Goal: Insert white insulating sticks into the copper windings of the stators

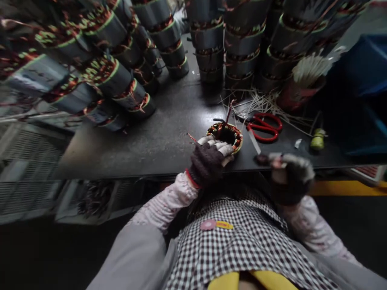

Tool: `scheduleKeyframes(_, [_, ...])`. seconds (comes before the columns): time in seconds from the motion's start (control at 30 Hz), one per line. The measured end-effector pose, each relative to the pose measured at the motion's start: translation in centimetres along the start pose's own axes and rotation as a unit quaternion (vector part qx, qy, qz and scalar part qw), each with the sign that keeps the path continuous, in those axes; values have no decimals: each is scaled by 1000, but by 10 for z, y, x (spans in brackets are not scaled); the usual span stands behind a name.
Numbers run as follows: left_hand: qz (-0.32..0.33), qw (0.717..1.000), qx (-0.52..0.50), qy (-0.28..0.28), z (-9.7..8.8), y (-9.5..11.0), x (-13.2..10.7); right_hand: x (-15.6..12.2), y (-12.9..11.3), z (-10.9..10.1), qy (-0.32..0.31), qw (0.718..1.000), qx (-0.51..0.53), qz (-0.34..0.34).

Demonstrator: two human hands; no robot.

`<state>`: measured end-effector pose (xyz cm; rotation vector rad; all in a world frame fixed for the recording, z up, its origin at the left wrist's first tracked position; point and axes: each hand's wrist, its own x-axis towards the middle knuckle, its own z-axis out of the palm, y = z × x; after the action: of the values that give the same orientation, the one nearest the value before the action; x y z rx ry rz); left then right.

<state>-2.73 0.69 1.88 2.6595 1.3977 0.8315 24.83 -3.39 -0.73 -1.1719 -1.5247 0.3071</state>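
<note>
Head view: the fingers of my left hand are lying close together, gripping the near-left rim of a wound ring. That ring is sitting by the near edge of the surface, its mouth facing up at me, so I am judging its axis as roughly upright; a dark lead is sticking up from it, pointing toward the surface's far edge. My left hand is clearly the nearer one, touching the ring. My right hand is hovering about the near edge, to the right of the ring and apart from it. Blur is hiding whether its fingers are together or clamped on something; I cannot tell, though a dark tip is pointing left, ringward. Red-handled scissors are lying just right of the ring. Farther out, pale strips are spreading beside a red can, and stacked grey cylinders are lining the far edge.
</note>
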Motion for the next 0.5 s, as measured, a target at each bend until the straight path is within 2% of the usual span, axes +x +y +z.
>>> scheduleKeyframes(0.07, [-43, 998, 19, 50, 11, 8, -2, -43, -21, 5, -4, 998, 20, -62])
scheduleKeyframes(0.13, [-46, 993, 31, 103, 17, 12, -6, -60, -27, 8, 2, 995, 38, -96])
scheduleKeyframes(0.23, [-34, 988, 42, 147, 19, 11, -8, -50, -26, 8, -33, 992, 69, -102])
scheduleKeyframes(0.37, [-73, 989, 59, 115, 18, 10, -8, -26, -35, 6, -102, 987, 29, -118])
scheduleKeyframes(0.5, [-82, 990, 54, 99, 18, 12, -9, -27, -37, 6, -96, 984, 42, -146])
